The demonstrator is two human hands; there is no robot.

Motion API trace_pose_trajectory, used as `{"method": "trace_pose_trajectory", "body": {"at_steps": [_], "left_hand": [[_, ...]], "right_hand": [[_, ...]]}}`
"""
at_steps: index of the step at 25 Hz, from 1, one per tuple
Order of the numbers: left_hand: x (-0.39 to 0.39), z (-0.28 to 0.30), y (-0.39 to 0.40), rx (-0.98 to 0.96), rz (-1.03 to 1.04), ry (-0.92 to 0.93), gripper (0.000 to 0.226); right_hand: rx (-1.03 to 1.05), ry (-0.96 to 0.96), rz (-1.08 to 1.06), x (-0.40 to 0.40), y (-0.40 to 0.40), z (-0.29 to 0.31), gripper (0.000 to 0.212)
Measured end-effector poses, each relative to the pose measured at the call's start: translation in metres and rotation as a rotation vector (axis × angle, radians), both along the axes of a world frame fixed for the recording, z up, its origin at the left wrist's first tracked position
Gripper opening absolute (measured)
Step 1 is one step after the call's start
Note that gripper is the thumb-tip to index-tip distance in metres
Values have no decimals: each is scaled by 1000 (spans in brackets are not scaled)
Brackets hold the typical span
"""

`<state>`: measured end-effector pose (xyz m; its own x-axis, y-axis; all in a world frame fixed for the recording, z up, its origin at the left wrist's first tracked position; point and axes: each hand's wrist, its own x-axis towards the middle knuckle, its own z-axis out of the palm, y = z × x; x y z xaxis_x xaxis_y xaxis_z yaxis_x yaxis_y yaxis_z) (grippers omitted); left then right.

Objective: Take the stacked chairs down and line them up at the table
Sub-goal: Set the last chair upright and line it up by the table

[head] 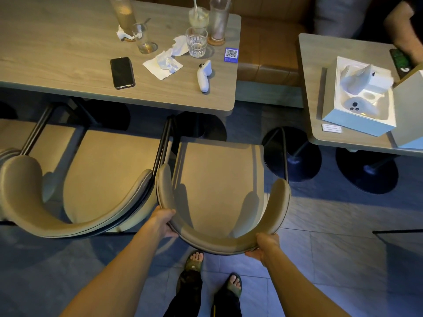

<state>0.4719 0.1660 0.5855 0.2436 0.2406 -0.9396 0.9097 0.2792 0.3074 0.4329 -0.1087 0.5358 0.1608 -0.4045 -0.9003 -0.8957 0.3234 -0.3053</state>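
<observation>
A beige padded chair (217,179) with a curved backrest faces the wooden table (68,65), its seat front just short of the table's near edge. My left hand (163,221) grips the left side of its backrest. My right hand (263,245) holds the right side of the same backrest. To its left stands a second beige chair (103,177), its arm touching or nearly touching the held chair. The seat of a third chair (52,138) shows at the far left.
The table carries several glasses (196,42), a black phone (122,72), crumpled napkins (167,62) and a white controller (204,75). A smaller table (309,88) at the right holds an open white box (359,115). Black round table bases (293,154) sit on the tiled floor. My sandalled feet are below.
</observation>
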Motion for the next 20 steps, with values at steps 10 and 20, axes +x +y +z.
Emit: {"method": "trace_pose_trajectory", "body": {"at_steps": [10,20], "left_hand": [[-2,5,38,214,-152,-78,32],[39,-11,118,796,-710,-170,46]], "right_hand": [[-510,120,637,19,68,43,76],[95,-193,1168,49,234,30,76]]}}
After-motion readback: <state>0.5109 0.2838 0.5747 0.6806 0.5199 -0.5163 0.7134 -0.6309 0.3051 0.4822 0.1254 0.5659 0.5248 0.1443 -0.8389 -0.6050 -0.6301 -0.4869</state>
